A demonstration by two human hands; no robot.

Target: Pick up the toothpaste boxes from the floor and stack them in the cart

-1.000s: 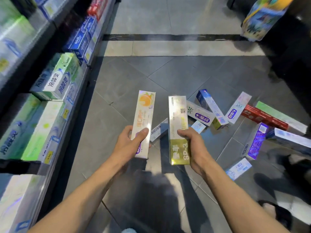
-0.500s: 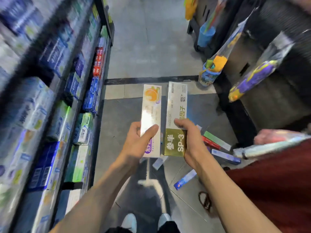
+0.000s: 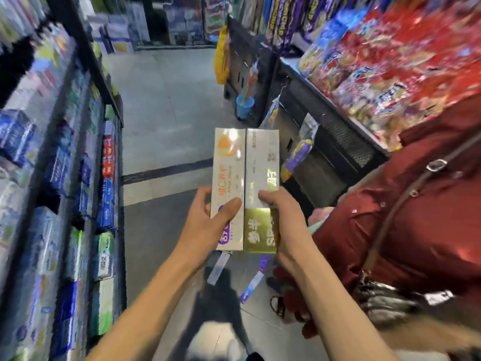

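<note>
Both boxes have risen from floor level to chest height, now side by side.
Left hand (image 3: 208,225) pinches the orange-print box (image 3: 229,178), right hand (image 3: 283,220) the gold-ended box (image 3: 261,183); light, stiff, glossy cartons, best gripped across their near ends.

Grey tiled floor (image 3: 166,105) bears two, perhaps more, toothpaste boxes (image 3: 219,267)

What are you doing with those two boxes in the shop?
A person stands in a shop aisle holding two toothpaste boxes side by side. The left hand grips the white box with the orange picture, and the right hand grips the white and gold box. More boxes lie on the floor below. No cart is in view.
</note>
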